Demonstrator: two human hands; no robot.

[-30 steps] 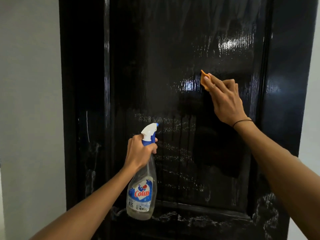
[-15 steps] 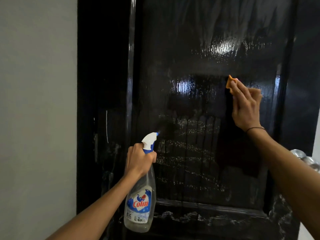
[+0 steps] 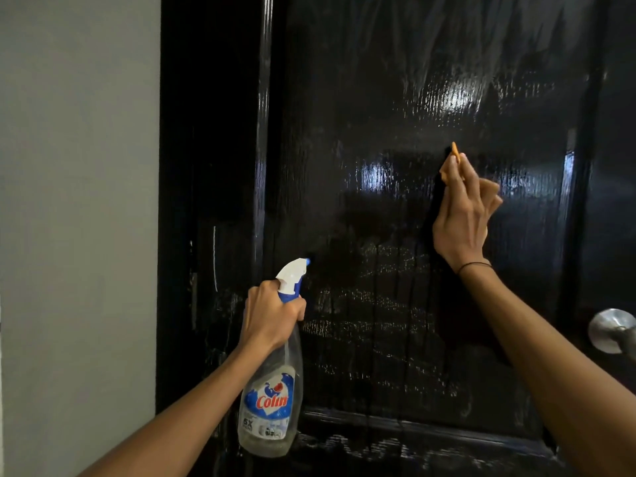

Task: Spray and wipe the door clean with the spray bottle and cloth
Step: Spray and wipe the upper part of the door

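Black door (image 3: 395,235) (one bottle (image 3: 272,401), one cloth (image 3: 448,166))

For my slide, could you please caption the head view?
Left hand grips spray bottle; right hand presses orange cloth on black door.

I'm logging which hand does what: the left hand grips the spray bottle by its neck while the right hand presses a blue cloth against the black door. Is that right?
Not quite: the cloth is orange, not blue, as the head view shows. The rest stands: the left hand grips the spray bottle by its neck, and the right hand presses the cloth against the black door.
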